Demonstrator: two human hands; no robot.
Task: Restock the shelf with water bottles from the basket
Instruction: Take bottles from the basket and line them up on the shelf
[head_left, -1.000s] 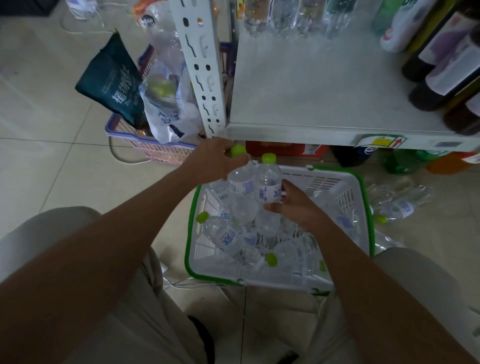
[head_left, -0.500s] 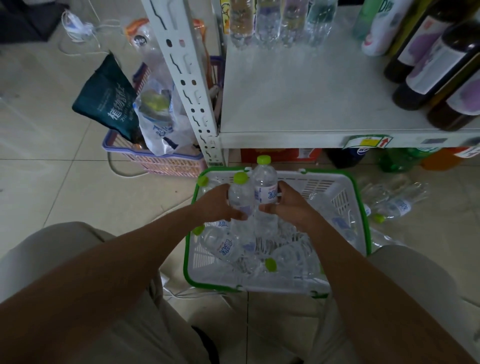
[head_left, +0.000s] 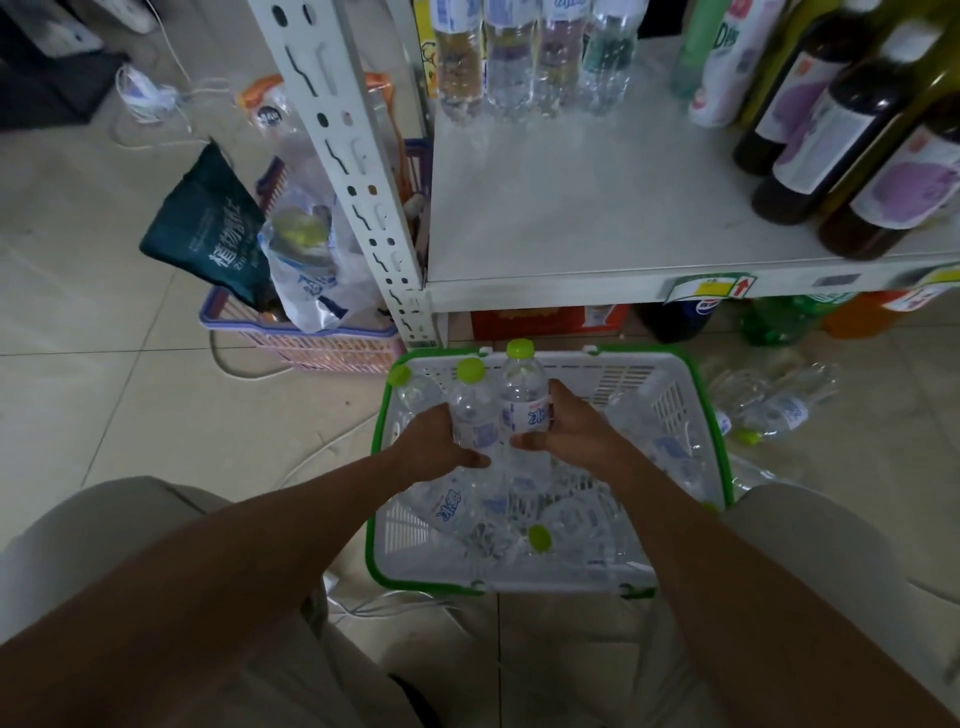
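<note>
Clear, glossy plastic water bottles (head_left: 524, 410) with matt lime caps fill a white slotted plastic basket (head_left: 660, 384) rimmed in green. Above the basket, the shelf (head_left: 597, 208) is pale painted metal, smooth and dull. Floor tiles (head_left: 104, 395) beside the basket look glazed.

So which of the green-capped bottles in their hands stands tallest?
The bottle in the right hand: its green cap tops the left hand's two caps, and its blue label faces us.

Bare shelf (head_left: 597, 208) front between bottles (head_left: 530, 57)

Dark wine bottles (head_left: 852, 135), pink basket (head_left: 322, 348)
</note>
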